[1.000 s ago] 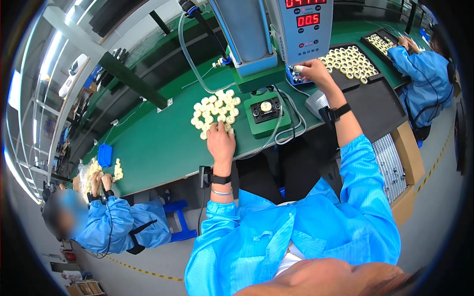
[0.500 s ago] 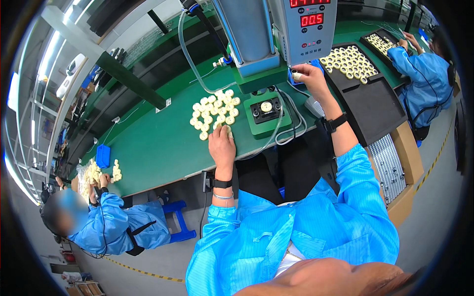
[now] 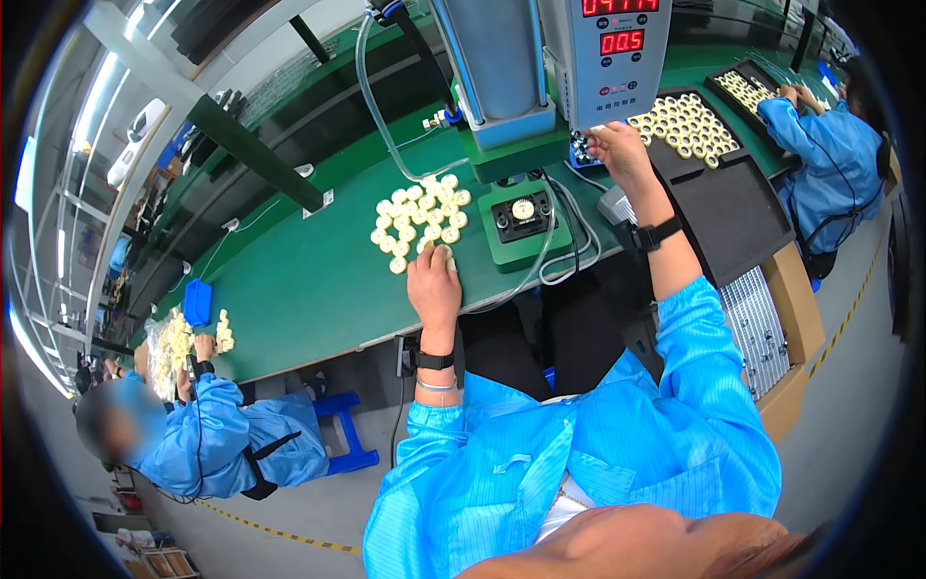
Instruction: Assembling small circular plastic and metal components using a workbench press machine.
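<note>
My left hand (image 3: 434, 288) rests on the green bench at the near edge of a cluster of cream round parts (image 3: 413, 214). Its fingers are curled round one such part (image 3: 449, 259), mostly covered. My right hand (image 3: 622, 154) is raised beside the press's control box, its fingers pinched over a blue bin of small shiny dark parts (image 3: 580, 147). Something pale shows at those fingertips, too small to name. Between the hands, the green press base (image 3: 521, 253) carries a black fixture (image 3: 503, 224) with one cream round part (image 3: 523, 209) seated in it.
The press cylinder (image 3: 492, 58) and control box (image 3: 612, 68) stand above the fixture. Cables and a clear hose (image 3: 367, 96) run nearby. On the right lie a black tray (image 3: 723, 207) of cream rings and a cardboard box (image 3: 796, 318). Co-workers sit at left (image 3: 241, 434) and right (image 3: 825, 183).
My right hand has shifted a little right, its fingers drawn back from the near side of the bin; the cream piece seen at its fingertips is now mostly hidden. My left hand stays put.
</note>
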`<state>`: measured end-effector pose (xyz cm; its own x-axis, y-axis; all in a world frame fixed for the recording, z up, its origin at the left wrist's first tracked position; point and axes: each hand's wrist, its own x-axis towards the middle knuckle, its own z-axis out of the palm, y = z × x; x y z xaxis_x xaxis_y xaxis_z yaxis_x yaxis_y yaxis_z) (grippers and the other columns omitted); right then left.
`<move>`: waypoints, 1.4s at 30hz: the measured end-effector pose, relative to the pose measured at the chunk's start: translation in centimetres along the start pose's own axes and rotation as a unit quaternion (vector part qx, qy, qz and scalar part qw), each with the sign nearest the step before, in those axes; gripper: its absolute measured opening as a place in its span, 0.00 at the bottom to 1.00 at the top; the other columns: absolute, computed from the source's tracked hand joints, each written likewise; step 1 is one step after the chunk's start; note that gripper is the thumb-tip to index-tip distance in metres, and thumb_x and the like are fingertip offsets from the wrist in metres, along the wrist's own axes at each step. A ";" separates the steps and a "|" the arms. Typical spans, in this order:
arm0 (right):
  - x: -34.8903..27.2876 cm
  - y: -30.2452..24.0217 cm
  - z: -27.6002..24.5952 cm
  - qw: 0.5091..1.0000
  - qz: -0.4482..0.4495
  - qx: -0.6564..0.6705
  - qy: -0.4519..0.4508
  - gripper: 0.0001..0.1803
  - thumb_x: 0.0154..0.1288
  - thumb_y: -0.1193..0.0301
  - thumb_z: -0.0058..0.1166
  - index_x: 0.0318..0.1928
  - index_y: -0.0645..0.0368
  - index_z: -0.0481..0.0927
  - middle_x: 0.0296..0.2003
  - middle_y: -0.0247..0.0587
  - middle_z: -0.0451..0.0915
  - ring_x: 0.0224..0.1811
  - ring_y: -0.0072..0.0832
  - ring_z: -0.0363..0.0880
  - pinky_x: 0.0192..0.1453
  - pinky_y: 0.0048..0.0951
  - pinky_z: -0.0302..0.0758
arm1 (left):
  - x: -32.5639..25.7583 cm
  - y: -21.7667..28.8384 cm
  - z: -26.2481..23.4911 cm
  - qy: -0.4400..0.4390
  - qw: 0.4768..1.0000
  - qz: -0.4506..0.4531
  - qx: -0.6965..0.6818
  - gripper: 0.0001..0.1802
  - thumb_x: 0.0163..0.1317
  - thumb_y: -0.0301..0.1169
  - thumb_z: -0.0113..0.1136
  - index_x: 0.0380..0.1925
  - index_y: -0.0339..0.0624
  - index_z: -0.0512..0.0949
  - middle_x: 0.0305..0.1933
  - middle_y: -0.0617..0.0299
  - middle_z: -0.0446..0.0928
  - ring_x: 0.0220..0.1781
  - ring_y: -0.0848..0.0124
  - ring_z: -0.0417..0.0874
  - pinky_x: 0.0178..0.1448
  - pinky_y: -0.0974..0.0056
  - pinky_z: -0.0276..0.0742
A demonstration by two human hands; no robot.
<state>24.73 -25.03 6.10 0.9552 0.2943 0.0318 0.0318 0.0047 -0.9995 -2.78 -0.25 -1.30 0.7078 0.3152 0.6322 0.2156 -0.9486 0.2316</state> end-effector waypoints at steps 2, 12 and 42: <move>-1.4 1.1 0.0 0.927 0.028 0.354 -0.120 0.13 0.70 0.72 0.52 0.49 0.68 0.80 0.38 0.40 0.82 0.36 0.21 0.80 0.41 0.19 0.78 | 0.1 0.0 0.0 0.001 1.000 0.004 -0.003 0.19 0.50 0.21 0.64 0.46 0.39 0.80 0.51 0.53 0.79 0.45 0.53 0.78 0.49 0.54 0.76; -9.2 -1.5 6.8 0.857 0.214 0.438 -0.170 0.14 0.74 0.71 0.46 0.52 0.67 0.76 0.47 0.50 0.82 0.45 0.32 0.84 0.46 0.29 0.83 | 0.1 0.1 -0.2 -0.004 1.000 -0.012 -0.003 0.19 0.51 0.22 0.64 0.45 0.42 0.81 0.51 0.56 0.79 0.47 0.54 0.79 0.50 0.55 0.78; -12.5 -5.4 8.9 0.745 0.242 0.601 -0.161 0.19 0.78 0.66 0.37 0.55 0.73 0.68 0.56 0.60 0.72 0.65 0.53 0.69 0.71 0.49 0.69 | 0.2 0.1 -0.1 0.005 1.000 0.010 -0.005 0.18 0.52 0.23 0.64 0.45 0.39 0.80 0.49 0.53 0.79 0.43 0.53 0.78 0.47 0.54 0.76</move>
<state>10.02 -20.18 11.07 0.6436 0.7519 -0.1429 -0.7638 0.6192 -0.1820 -2.66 -0.24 -1.12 0.7053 0.2970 0.6437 0.1949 -0.9543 0.2267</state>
